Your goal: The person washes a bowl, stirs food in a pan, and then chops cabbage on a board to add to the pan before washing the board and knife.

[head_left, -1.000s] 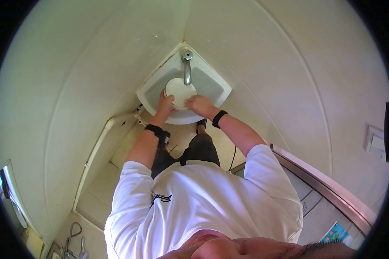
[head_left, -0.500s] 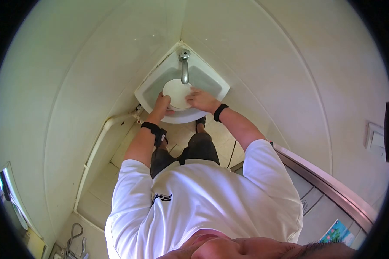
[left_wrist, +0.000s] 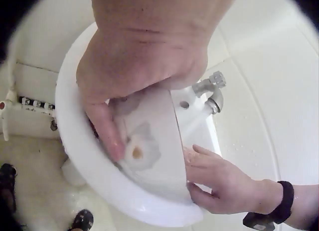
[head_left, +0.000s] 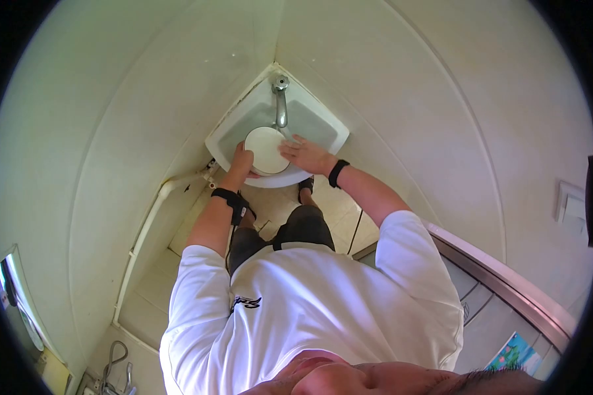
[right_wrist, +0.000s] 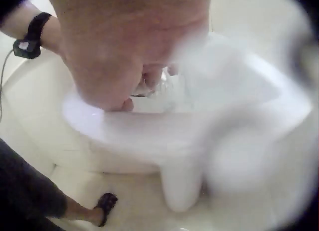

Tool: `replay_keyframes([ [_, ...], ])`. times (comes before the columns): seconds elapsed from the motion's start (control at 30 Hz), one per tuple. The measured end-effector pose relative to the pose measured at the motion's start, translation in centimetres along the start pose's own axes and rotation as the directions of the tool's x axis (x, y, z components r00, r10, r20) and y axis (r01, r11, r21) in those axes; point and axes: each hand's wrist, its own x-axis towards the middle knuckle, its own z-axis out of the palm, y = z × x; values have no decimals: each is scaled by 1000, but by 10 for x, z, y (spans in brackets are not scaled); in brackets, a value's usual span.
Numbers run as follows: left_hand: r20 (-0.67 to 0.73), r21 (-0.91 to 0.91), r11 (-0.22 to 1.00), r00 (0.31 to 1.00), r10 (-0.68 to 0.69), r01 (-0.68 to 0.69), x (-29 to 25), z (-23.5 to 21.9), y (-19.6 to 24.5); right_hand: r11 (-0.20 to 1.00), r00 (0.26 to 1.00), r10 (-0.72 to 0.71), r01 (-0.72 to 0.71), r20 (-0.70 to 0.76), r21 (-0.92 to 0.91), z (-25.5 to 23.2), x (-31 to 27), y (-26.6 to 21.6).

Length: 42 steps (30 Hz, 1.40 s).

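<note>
A round white bowl (head_left: 265,150) with a thin dark rim is held tilted over the sink, its inside facing up. My left hand (head_left: 241,160) grips it at its left edge, the thumb at the rim and the fingers underneath. Grey and brown flower-like markings show on the outside of the bowl (left_wrist: 149,141) in the left wrist view. From the other side my right hand (head_left: 310,157) reaches over the rim, its fingers fairly straight against the inside. In the right wrist view the right hand (right_wrist: 134,51) hides most of the bowl.
The white corner sink (head_left: 334,135) surrounds the bowl, with a metal tap (head_left: 281,105) at its back just beyond the rim. Walls close in on both sides. A white pipe (head_left: 145,230) runs along the left wall, and a metal-edged rail (head_left: 501,276) lies at the right.
The bowl has shifted left and towards the body, out from beneath the spout, with the left hand holding it. My right hand's fingers have straightened and moved across the bowl's right side.
</note>
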Motion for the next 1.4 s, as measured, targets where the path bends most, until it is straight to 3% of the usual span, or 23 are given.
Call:
replay_keyframes([
  [0.03,51,32,997,996,-69,67,1,-2,3,966,994,-102,91,-34,-241,-2,3,8],
  [0.13,302,65,994,947,-108,93,-2,-7,13,960,988,-112,81,-105,-268,1,27,21],
  [0.23,346,85,993,932,-108,84,-4,-7,16,970,973,-121,74,-196,-232,4,32,22],
  [0.4,126,36,998,990,-62,58,-10,5,16,997,954,65,-74,-293,-18,12,5,-6],
  [0.47,75,46,998,996,-54,51,-8,8,13,955,977,167,-194,131,223,-3,11,-27],
  [0.5,92,8,1000,995,-30,30,-6,9,10,955,977,169,-195,132,224,-4,17,-29],
  [0.57,112,-23,1000,994,-16,19,-2,10,2,653,908,268,-418,323,632,-5,27,-35],
  [0.6,96,-29,1000,995,-5,8,-1,12,3,650,907,272,-420,323,633,-12,32,-34],
  [0.67,78,-34,999,997,10,-7,4,11,3,273,898,195,-436,395,857,-29,42,-29],
  [0.7,90,3,1000,996,23,-24,6,7,3,276,900,195,-431,389,859,-26,46,-21],
  [0.77,95,43,999,995,24,-29,7,1,-2,-288,861,189,-411,472,865,-15,49,-14],
  [0.8,120,22,1000,993,2,-4,7,2,-2,-289,861,187,-411,472,865,-4,54,-14],
  [0.83,148,1,1000,989,-19,19,6,5,-1,157,877,447,-268,173,951,7,61,-16],
  [0.87,149,1,1000,989,-19,19,5,6,0,594,825,525,-176,-212,785,16,64,-15],
  [0.9,190,-4,1000,982,-15,16,5,7,-1,594,825,525,-176,-212,785,13,63,-13],
  [0.97,226,-8,1000,974,-9,11,6,5,0,979,952,105,-48,-289,196,5,61,-5],
  [1.1,128,11,999,991,29,-31,-1,7,-1,994,990,-2,-14,-144,-109,35,42,-1],
  [1.2,81,13,998,994,68,-69,-12,15,6,978,983,181,-178,19,-112,29,39,-22],
  [1.23,64,-11,998,996,67,-66,-11,17,6,933,928,245,-304,280,193,19,46,-27],
  [1.27,69,-10,998,995,66,-65,-6,19,2,768,822,205,-471,531,433,10,54,-32],
  [1.3,15,-41,993,994,112,-111,5,21,-8,766,821,210,-476,531,432,14,64,-36],
  [1.37,-32,-65,985,987,156,-158,48,23,-40,123,871,200,-477,449,870,27,80,-41],
  [1.4,-48,-128,949,958,283,-287,81,21,-66,119,869,204,-478,450,870,24,80,-49],
])
